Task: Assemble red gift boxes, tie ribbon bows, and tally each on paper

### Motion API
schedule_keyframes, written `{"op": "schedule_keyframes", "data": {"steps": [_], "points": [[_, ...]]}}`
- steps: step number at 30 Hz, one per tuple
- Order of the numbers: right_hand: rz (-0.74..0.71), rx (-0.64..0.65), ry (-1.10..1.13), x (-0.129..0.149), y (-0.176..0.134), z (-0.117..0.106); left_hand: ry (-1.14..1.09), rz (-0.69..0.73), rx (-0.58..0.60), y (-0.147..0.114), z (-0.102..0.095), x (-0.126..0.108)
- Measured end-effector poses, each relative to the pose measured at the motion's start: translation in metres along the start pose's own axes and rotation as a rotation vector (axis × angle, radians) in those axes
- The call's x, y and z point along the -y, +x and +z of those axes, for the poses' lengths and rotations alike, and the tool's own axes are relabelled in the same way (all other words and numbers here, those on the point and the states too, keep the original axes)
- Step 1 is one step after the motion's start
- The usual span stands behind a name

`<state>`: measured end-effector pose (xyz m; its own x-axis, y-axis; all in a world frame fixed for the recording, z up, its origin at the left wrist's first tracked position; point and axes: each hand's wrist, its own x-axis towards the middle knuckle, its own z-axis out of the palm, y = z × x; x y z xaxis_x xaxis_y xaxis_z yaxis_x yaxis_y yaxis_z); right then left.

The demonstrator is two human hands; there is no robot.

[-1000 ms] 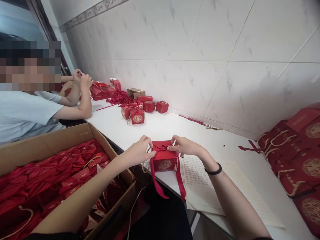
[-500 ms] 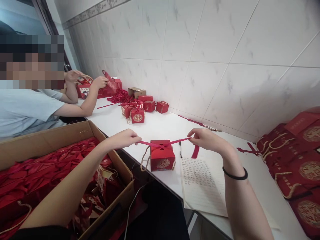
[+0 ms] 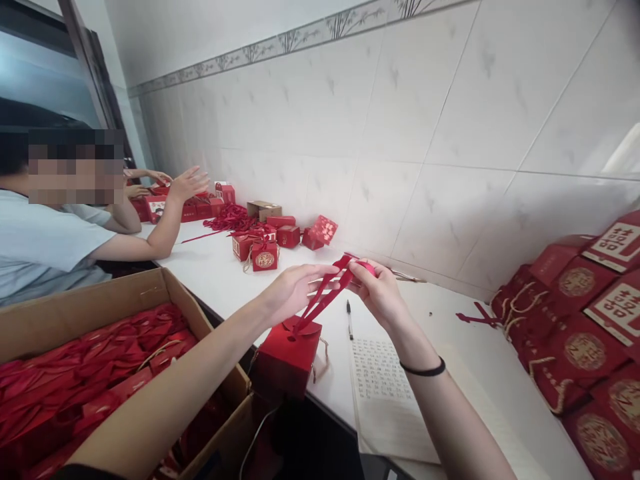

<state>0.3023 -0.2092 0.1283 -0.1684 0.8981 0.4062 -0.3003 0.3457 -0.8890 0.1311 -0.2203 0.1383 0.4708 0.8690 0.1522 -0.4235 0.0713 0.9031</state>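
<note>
Red box (image 3: 289, 353) with rope handles sits at the table's near edge, partly jutting past it; whether its base rests on the table cannot be told. Behind everything rises a pale tiled wall (image 3: 300, 113) with a patterned border strip, and along its foot runs the white table (image 3: 205, 267). At left stands a large open carton (image 3: 120, 292), filled with red ribboned packages (image 3: 105, 373). At right, a pile of red boxes with gold emblems (image 3: 583, 351) is stacked against the wall. Beyond the carton sits a co-worker in a light blue top (image 3: 40, 247), one arm raised over the table. Written sheets (image 3: 400, 423) lie right of the red box, under the right forearm. Farther back, small red boxes (image 3: 264, 255) cluster near a heap of ribbons (image 3: 230, 219). Above the red box, the right hand (image 3: 377, 292) pinches a red ribbon (image 3: 315, 305) between thumb and fingers; the left hand (image 3: 300, 290) has its fingers extended and parted, the ribbon crossing them, and whether they grip it is unclear. Two ribbon strands rise from the lid toward both hands. Smallest, a pen (image 3: 350, 321) lies just above the sheets.
</note>
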Motion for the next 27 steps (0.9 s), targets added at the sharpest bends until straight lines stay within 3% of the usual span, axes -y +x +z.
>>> {"op": "schedule_keyframes", "data": {"steps": [4,7,9,11,13,15,19,21,23,27], "points": [[-0.052,-0.080,0.030,0.002,-0.001,0.001,-0.072,0.054,-0.024,-0.001,0.004,0.001],[-0.108,-0.100,-0.070,0.015,-0.008,-0.004,-0.027,0.162,-0.165,-0.001,-0.010,-0.007],[-0.124,0.091,-0.098,0.025,-0.015,-0.010,0.136,0.336,-0.406,-0.001,-0.024,-0.013],[-0.069,0.454,-0.009,0.031,-0.020,-0.017,0.425,0.603,-0.720,-0.006,-0.036,-0.016],[0.028,0.740,0.067,0.031,-0.021,-0.021,0.767,0.845,-0.901,-0.015,-0.041,-0.015],[0.080,0.774,-0.102,0.023,-0.017,-0.019,1.137,0.880,-0.797,-0.027,-0.035,-0.005],[-0.040,0.659,-0.862,-0.006,-0.008,-0.008,1.664,0.410,-0.348,-0.044,-0.012,0.032],[-0.105,0.698,-1.075,-0.017,-0.006,-0.003,1.727,0.216,-0.268,-0.047,-0.007,0.050],[-0.109,0.744,-1.144,-0.022,-0.007,0.000,1.713,0.096,-0.230,-0.046,-0.008,0.061],[-0.070,0.799,-1.164,-0.024,-0.009,0.002,1.655,-0.030,-0.140,-0.043,-0.018,0.059]]}}
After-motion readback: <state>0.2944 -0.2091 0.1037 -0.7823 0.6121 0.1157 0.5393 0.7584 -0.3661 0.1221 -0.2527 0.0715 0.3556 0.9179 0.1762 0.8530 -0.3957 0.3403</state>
